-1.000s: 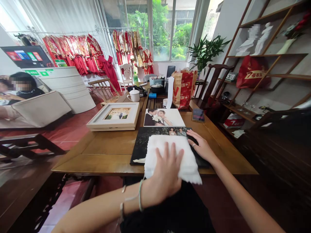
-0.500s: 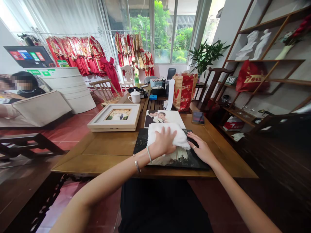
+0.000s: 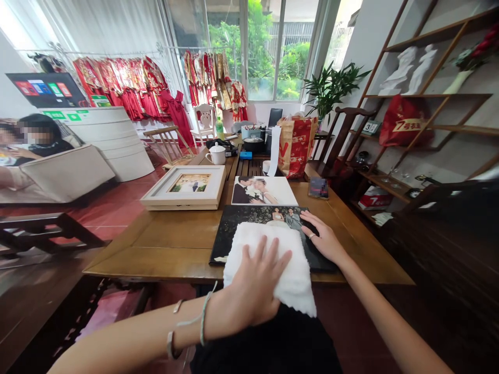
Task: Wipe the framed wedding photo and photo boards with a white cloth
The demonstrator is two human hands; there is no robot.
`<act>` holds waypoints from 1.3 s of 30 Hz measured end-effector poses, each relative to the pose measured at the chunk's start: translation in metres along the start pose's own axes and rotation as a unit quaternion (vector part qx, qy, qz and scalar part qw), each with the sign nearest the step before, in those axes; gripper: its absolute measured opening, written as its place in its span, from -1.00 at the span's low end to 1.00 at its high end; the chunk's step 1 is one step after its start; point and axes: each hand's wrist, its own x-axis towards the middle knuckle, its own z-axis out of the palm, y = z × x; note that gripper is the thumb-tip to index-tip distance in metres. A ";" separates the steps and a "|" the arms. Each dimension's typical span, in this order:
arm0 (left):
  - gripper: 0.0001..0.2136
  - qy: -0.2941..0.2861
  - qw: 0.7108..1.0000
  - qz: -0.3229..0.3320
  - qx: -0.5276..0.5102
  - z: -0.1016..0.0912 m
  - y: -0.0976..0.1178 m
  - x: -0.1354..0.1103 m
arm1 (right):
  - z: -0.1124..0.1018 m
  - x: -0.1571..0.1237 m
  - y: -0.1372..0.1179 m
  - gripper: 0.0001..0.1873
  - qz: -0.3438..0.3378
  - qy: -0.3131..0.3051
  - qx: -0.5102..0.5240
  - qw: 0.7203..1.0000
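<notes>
A dark wedding photo panel (image 3: 230, 228) lies flat at the near edge of the wooden table. Over its front half is spread a white cloth (image 3: 290, 249) with a scalloped edge, part of it hanging past the table toward me. My left hand (image 3: 257, 275) rests flat on the cloth with fingers spread, bracelets on the wrist. On the panel's right side lies my right hand (image 3: 322, 236), fingers stretched out over its surface and a ring on one finger. The cloth hides the lower middle of the picture; two figures show above it.
Beyond the panel lies another wedding photo (image 3: 268, 191). To the left is a framed picture (image 3: 187, 188), with a white lidded mug (image 3: 216, 154) behind it. A phone (image 3: 318, 188) lies at right, near a red and brown paper bag (image 3: 296, 148). A person (image 3: 42, 137) sits at far left.
My left hand has drawn the cloth toward me, from the panel's middle to over its near edge. The two figures at the top are uncovered. My right hand has stayed almost in place.
</notes>
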 end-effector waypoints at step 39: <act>-0.37 0.051 0.997 -0.036 -0.037 0.010 -0.100 0.070 | -0.010 -0.015 -0.007 -0.60 0.010 -0.019 -0.030 0.999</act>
